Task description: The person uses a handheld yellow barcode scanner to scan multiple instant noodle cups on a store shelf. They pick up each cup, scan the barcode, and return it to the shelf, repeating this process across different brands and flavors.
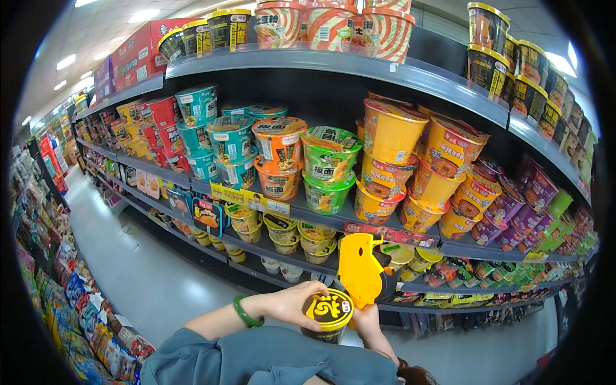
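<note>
My left hand (293, 305), with a green bangle at its wrist, grips a black instant noodle cup with a yellow-rimmed lid (329, 310) by its rim, low in the middle of the view. Just right of the cup, my right hand (366, 320) is closed around the lower part of a yellow handheld price labeller (358, 269). The labeller stands upright, its black part towards the shelf. Its lower end is close beside the lid; whether they touch I cannot tell. The underside of the cup is hidden by my sleeves.
Ahead runs a grey store shelf (332, 221) stacked with instant noodle cups: teal bowls (231, 139), an orange bowl (279, 144), green bowls (331, 156) and yellow tubs (392, 130). Black cups (486, 72) stand on the top shelf. Bagged snacks (103, 341) line the aisle's left side.
</note>
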{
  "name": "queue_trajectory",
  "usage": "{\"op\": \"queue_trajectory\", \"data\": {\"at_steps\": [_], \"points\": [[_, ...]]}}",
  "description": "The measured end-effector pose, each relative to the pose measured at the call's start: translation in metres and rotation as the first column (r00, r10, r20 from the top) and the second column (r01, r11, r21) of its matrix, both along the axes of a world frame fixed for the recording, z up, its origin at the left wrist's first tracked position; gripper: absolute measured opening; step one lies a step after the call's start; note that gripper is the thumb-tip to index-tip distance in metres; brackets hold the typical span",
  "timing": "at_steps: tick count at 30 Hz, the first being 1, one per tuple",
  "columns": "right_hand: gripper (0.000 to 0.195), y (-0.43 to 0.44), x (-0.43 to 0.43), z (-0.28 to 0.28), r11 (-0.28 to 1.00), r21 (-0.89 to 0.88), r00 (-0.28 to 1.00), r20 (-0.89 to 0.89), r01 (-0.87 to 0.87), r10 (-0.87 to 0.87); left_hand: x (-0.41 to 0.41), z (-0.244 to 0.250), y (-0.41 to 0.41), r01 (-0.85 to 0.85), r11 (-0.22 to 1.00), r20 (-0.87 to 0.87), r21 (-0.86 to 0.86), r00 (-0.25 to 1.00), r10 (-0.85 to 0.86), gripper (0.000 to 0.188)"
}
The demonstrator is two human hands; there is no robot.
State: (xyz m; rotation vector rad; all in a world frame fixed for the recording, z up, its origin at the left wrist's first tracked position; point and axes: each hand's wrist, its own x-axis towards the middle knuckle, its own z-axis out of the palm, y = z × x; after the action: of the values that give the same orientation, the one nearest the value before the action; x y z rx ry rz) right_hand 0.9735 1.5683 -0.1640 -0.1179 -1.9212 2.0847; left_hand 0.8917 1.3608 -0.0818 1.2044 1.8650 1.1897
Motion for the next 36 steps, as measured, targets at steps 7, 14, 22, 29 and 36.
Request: {"op": "queue_trajectory", "data": {"at_steps": [7, 14, 22, 29, 36], "points": [[0.041, -0.06, 0.018, -0.011, 0.926, -0.351, 0.984, 0.051, -0.141, 0.169, 0.006, -0.07, -0.08, -0.129, 0.87, 0.77, 0.476, 0.539, -0.342, 0.089], [0.032, -0.091, 0.02, -0.01, 0.955, -0.269, 0.989, 0.051, -0.121, 0.14, 0.003, -0.056, -0.1, 0.058, 0.969, 0.551, 0.238, 0.814, -0.184, 0.081], [0.035, -0.101, -0.001, -0.012, 0.989, 0.121, 0.997, -0.002, -0.082, 0.082, 0.007, -0.043, -0.099, 0.309, 0.919, 0.375, 0.244, 0.844, -0.383, 0.12], [0.046, -0.05, 0.034, 0.051, 0.983, 0.14, 0.993, 0.011, -0.121, 0.12, 0.028, -0.054, -0.117, -0.007, 0.91, 0.342, 0.416, 0.928, -0.15, 0.103], [0.049, -0.026, 0.092, 0.092, 0.901, 0.004, 0.897, 0.101, -0.433, 0.43, 0.045, -0.073, -0.131, -0.468, 0.836, 0.554, 0.286, 0.793, 0.254, 0.108]]}}
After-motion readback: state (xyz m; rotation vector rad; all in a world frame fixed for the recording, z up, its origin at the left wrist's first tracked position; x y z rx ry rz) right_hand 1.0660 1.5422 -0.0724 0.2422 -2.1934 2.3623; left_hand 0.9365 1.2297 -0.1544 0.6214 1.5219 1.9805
